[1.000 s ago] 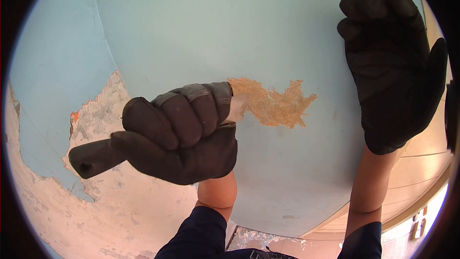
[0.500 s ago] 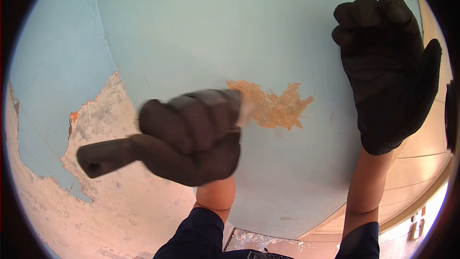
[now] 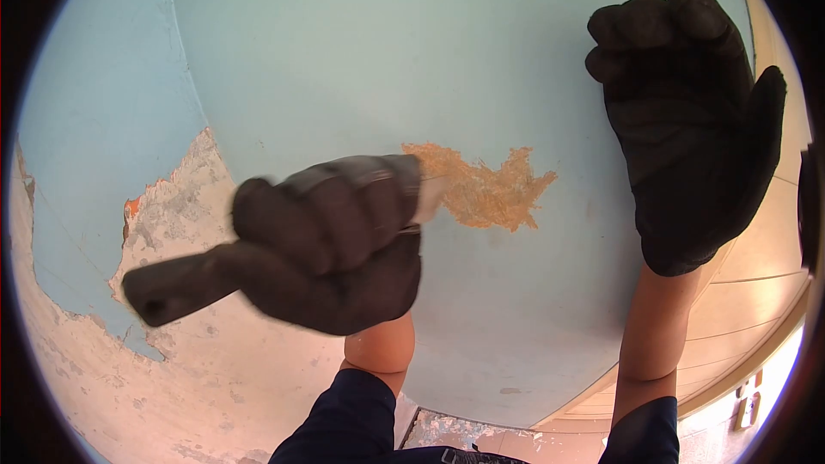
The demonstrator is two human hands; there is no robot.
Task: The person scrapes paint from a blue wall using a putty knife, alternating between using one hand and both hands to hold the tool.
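My left hand (image 3: 331,245), in a dark glove, is closed round the black handle of a scraper (image 3: 180,290). The handle's end, with a hole, sticks out to the left; a short piece of blade shows at the right of the fist, by the left edge of a bare orange-brown patch (image 3: 494,189) in the pale blue-green wall paint (image 3: 387,60). My right hand (image 3: 687,129), also dark-gloved, is raised at the right with its thumb apart and fingers partly curled. It holds nothing and is near or against the wall; contact is unclear.
On the left, paint has come off a large pinkish, rough wall area (image 3: 198,361) with jagged edges. Cream panelling (image 3: 756,275) runs down the right side. Pale flakes (image 3: 455,430) lie at the bottom centre. A white fixture (image 3: 748,411) shows at lower right.
My left hand and the scraper have moved slightly to the left. My right hand has shifted a little to the left, with its fingers in much the same pose.
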